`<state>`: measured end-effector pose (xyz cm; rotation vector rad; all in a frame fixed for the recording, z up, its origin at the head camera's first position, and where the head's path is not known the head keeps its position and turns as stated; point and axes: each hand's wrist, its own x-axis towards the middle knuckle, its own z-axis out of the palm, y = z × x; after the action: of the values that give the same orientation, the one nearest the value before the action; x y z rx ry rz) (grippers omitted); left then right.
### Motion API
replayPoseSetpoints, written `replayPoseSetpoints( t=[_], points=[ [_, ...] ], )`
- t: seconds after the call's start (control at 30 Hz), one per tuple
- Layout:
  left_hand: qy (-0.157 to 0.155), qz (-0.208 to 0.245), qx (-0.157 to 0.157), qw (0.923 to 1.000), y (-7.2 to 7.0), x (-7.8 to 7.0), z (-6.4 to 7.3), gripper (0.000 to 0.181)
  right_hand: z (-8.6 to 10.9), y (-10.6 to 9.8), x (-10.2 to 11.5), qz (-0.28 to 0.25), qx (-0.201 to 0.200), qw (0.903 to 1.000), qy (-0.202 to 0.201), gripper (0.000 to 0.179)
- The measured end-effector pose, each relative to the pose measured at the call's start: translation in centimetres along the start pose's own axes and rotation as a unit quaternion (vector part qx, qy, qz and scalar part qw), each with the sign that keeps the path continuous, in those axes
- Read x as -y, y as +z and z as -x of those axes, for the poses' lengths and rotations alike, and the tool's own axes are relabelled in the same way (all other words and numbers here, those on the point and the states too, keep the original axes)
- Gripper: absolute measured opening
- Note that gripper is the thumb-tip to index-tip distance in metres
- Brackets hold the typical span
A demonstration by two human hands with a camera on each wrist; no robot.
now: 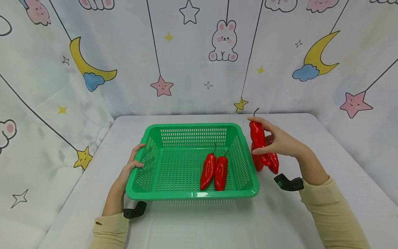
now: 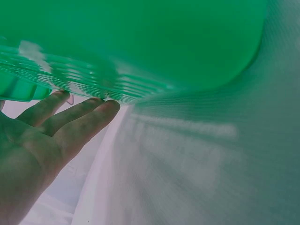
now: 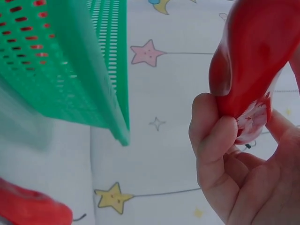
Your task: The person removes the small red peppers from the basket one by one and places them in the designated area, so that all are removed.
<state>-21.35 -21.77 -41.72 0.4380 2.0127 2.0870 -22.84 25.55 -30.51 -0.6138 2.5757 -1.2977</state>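
A red pepper [image 1: 257, 133] is standing roughly upright, stem up, right of centre in the head view, just beside the basket's right wall. The right hand [image 1: 275, 140] is grasping it between thumb and fingers. Directly behind and below it, parts of a second pepper [image 1: 274, 163] and a third pepper [image 1: 256, 162] are showing, partly hidden.

The basket [image 1: 192, 195], green with slotted walls, is sitting mid-frame. Inside, right of its middle, a fourth pepper [image 1: 207, 172] and a fifth pepper [image 1: 221, 173] are lying side by side, stems pointing up the frame. At its left rim, the left hand [image 1: 126, 170] is gripping, its thumb lapping over the edge and its fingers reaching straight along the outside wall.

The white table [image 1: 186, 228] is supporting everything, and a patterned curtain [image 1: 189, 58] is hanging across the upper frame.
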Motion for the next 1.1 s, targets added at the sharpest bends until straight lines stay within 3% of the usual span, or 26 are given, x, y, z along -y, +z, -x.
replayPoseSetpoints(
  t=[0.57, 1.1],
  points=[
    [0.001, 0.008, -0.001, 1.0, 0.0, 0.0, 0.0, 0.067, 2.4, -1.9, -2.1, 0.001, -0.003, 0.9999, 0.014, 0.095],
    [-0.002, 0.002, -0.001, 1.0, 0.0, -0.1, 0.0, 0.067, 4.0, -4.1, -4.5, 0.037, -0.031, 0.9984, 0.03, 0.098]
  ],
)
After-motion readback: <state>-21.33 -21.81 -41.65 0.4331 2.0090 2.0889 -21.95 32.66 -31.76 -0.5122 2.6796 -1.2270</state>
